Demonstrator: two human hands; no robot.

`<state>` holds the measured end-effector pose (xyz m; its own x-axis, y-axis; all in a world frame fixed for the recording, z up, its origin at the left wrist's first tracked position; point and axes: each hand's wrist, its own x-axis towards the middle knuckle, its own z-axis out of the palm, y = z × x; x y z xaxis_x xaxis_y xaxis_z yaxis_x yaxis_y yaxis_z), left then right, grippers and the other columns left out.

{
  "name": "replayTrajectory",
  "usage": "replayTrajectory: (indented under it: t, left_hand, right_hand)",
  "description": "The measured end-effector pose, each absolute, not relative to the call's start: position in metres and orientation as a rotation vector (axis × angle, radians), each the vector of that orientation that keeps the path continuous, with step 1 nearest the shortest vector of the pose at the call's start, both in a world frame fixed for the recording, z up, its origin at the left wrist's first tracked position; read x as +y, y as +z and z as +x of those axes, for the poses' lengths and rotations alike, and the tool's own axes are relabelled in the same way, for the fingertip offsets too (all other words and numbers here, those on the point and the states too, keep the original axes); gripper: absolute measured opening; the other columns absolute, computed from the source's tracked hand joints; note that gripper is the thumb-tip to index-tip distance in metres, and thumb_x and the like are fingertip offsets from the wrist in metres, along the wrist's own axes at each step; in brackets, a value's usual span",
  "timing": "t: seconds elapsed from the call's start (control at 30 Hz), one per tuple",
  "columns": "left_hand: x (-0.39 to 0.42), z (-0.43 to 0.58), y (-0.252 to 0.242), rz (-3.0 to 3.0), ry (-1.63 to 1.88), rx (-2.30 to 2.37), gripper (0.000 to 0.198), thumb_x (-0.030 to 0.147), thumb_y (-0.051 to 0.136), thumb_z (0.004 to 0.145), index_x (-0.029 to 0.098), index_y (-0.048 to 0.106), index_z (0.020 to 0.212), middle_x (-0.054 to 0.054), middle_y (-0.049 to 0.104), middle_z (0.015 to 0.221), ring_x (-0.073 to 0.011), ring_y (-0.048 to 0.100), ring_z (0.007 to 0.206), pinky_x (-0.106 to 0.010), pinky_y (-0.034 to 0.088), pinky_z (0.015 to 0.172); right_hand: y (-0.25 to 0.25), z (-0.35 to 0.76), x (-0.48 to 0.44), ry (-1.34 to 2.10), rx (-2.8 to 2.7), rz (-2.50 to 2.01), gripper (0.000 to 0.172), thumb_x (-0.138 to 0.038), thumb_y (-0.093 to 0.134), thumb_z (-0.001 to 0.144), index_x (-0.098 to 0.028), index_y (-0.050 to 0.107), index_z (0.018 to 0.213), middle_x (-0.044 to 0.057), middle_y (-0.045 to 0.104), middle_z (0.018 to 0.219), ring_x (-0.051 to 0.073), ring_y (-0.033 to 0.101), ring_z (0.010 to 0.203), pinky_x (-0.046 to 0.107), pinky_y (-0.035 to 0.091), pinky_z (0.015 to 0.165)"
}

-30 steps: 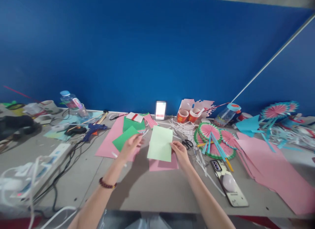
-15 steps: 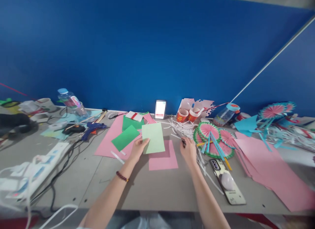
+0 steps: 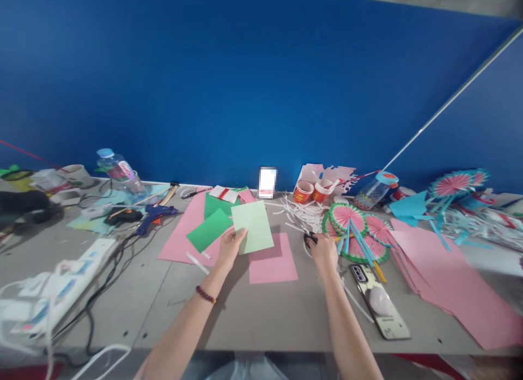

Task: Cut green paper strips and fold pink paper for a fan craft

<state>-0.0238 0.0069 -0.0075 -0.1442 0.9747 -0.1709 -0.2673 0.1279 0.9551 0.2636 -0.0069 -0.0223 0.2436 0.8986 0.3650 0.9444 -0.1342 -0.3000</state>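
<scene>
Got the light green sheet [image 3: 253,226] pinched in my left hand [image 3: 229,248] over the pink sheet [image 3: 273,265], my right hand [image 3: 324,250] curled onto the scissors [image 3: 309,239] on the table [image 3: 261,314] (can't tell if gripped), so I'd say nothing's cut yet.

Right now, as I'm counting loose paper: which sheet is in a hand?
The pale green sheet, pinched by the left hand; the dark green sheet and small pink sheet lie flat on the table.

head camera, forward-down, near the table [image 3: 261,314]
</scene>
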Motion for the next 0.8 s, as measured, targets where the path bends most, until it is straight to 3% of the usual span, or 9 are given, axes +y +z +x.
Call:
replayTrajectory:
  t: [0.3, 0.4, 0.5, 0.6, 0.8]
  left_hand:
    - [0.005, -0.023, 0.001, 0.791, 1.352, 1.193, 0.046, 0.05, 0.079, 0.054, 0.014, 0.073, 0.083, -0.008, 0.074, 0.084, -0.0241, 0.067, 0.074, -0.031, 0.052, 0.065]
    - [0.007, -0.025, -0.001, 0.776, 1.394, 1.179, 0.044, 0.048, 0.078, 0.056, 0.014, 0.072, 0.084, -0.008, 0.074, 0.085, -0.0232, 0.068, 0.074, -0.03, 0.052, 0.065]
    - [0.009, -0.029, -0.002, 0.738, 1.428, 1.156, 0.043, 0.047, 0.078, 0.059, 0.012, 0.071, 0.084, -0.008, 0.074, 0.082, -0.0202, 0.067, 0.068, -0.029, 0.052, 0.063]
    - [0.011, -0.034, 0.001, 0.681, 1.476, 1.107, 0.043, 0.045, 0.078, 0.06, 0.012, 0.07, 0.086, -0.008, 0.073, 0.079, -0.019, 0.067, 0.067, -0.028, 0.052, 0.063]
    - [0.011, -0.038, 0.009, 0.602, 1.563, 1.087, 0.039, 0.042, 0.08, 0.058, 0.013, 0.069, 0.083, -0.007, 0.073, 0.08, -0.0186, 0.068, 0.069, -0.026, 0.051, 0.064]
  right_hand:
    - [-0.003, 0.263, -0.011, 0.004, -1.451, -1.975, 0.026, -0.032, 0.049, 0.081, -0.016, 0.064, 0.096, 0.014, 0.068, 0.09, 0.027, 0.059, 0.087, 0.035, 0.042, 0.072]
    - [0.004, 0.257, -0.008, 0.388, -1.292, -1.709, 0.03, -0.041, 0.053, 0.078, -0.016, 0.061, 0.093, 0.011, 0.068, 0.085, 0.022, 0.061, 0.07, 0.033, 0.045, 0.065]
    - [0.012, 0.238, -0.011, 0.895, -1.12, -1.464, 0.036, -0.051, 0.061, 0.068, -0.018, 0.059, 0.083, 0.003, 0.063, 0.068, 0.014, 0.053, 0.049, 0.029, 0.045, 0.05]
    - [0.017, 0.209, -0.023, 1.206, -1.158, -1.306, 0.039, -0.05, 0.07, 0.061, -0.019, 0.059, 0.082, -0.001, 0.058, 0.065, 0.011, 0.049, 0.049, 0.024, 0.041, 0.043]
    - [-0.001, 0.168, -0.047, 1.486, -1.278, -1.282, 0.056, -0.066, 0.061, 0.066, -0.016, 0.058, 0.09, -0.001, 0.051, 0.069, 0.009, 0.048, 0.052, 0.021, 0.037, 0.043]
